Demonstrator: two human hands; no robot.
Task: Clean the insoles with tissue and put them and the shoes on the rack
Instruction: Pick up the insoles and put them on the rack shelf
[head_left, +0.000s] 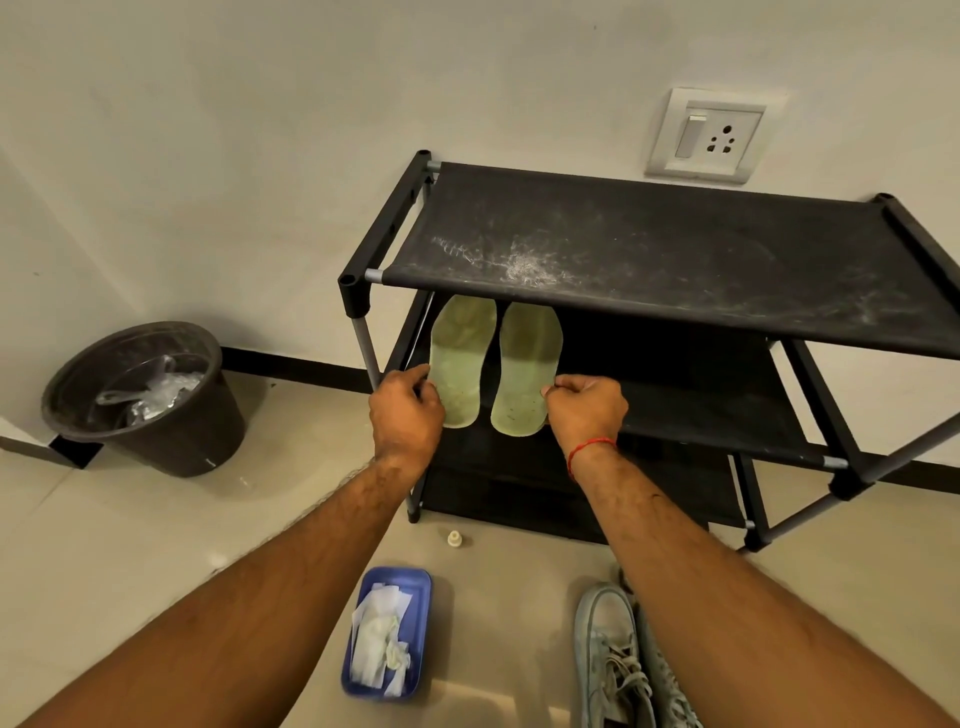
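Note:
Two yellow-green insoles lie side by side on the middle shelf of the black shoe rack (675, 410). My left hand (405, 410) pinches the heel edge of the left insole (460, 358). My right hand (587, 410) pinches the heel edge of the right insole (527, 364). The insoles' toe ends are hidden under the dusty top shelf (649, 260). A pair of pale grey sneakers (618, 670) stands on the floor at the bottom right, partly covered by my right forearm. A blue tray (410, 587) on the floor holds crumpled white tissue (376, 644).
A dark bin (197, 431) with a plastic liner stands at the left by the wall. A small white cap (455, 539) lies on the floor in front of the rack. A wall socket (711, 135) is above the rack. The rack's bottom shelf (545, 504) is dark.

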